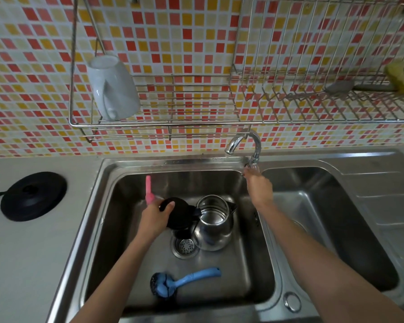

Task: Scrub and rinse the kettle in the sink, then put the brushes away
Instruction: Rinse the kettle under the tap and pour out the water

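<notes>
Kettle (216,223) stood upright in sink (173,162), just right of left hand (153,219), its open lid (180,214) gripped, thumb laid on top, pink brush (149,191) just beyond that hand, blue brush (184,279) nearer, tap (245,142) pinched at base by right hand (259,185).

White mug (113,87) upside down in wire rack (149,123), yellow sponge (398,76) far right, black round base (33,197) on countertop (21,252).

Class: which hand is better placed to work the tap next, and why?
Right. The right hand holds the tap at its base; the left hand is occupied, holding a pink brush against the black lid of the kettle.
</notes>
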